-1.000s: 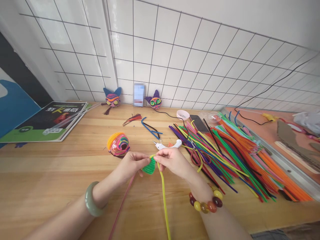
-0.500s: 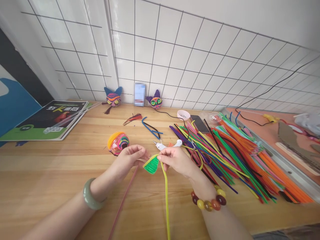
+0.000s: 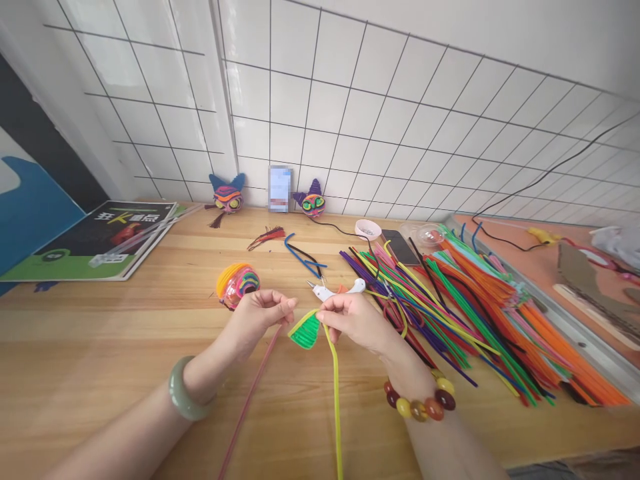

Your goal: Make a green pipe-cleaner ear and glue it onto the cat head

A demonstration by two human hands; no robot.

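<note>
Between the fingertips of my right hand (image 3: 350, 317) is the top corner of a small green fan-shaped piece (image 3: 305, 333), made of pipe cleaners laid side by side. A yellow pipe cleaner (image 3: 335, 387) edges its upper left side and hangs down toward me from my fingers. My left hand (image 3: 265, 320) is closed in a pinch just left of the green piece, apart from it. From its fingertips a pink pipe cleaner (image 3: 245, 407) runs down over the table; its upper end is hidden. Just beyond my right hand lie white-handled pliers (image 3: 325, 292).
Left of the pliers sits a half-covered clear ball (image 3: 236, 285). Bundles of coloured pipe cleaners (image 3: 450, 313) spread over the right side. Two mask-like ornaments (image 3: 227, 195) and a phone (image 3: 279, 189) stand along the tiled wall. A magazine (image 3: 125, 230) lies far left.
My left fingertips have drawn closer together in a pinch and sit slightly apart from the green piece. My right hand keeps its hold, nearly still.
</note>
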